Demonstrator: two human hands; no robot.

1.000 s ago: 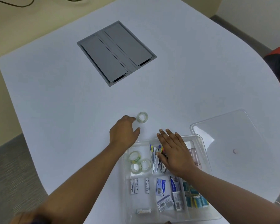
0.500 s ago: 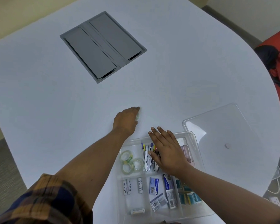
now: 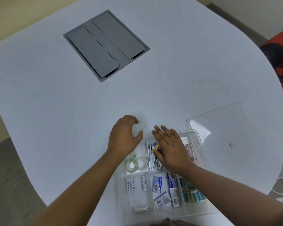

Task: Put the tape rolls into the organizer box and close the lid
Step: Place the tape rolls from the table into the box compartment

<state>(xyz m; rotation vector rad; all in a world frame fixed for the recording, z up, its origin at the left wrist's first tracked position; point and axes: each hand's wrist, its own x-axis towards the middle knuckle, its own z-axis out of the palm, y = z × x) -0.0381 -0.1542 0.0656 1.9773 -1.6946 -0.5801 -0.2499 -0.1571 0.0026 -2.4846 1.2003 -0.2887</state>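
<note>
Within left grip [image 3: 134, 132], apparently, tape roll [image 3: 138, 128]

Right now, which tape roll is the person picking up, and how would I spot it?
Find the clear organizer box at the near edge of the white table. Just past its far-left corner, the left hand has its grip on a clear tape roll. Unlike the three tape rolls lying inside the box's corner compartment, this one is outside the box, in the fingers.

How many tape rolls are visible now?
4: one tape roll gripped in the left hand; three tape rolls in the organizer box top-left compartment. The forearm may hide more.
</note>
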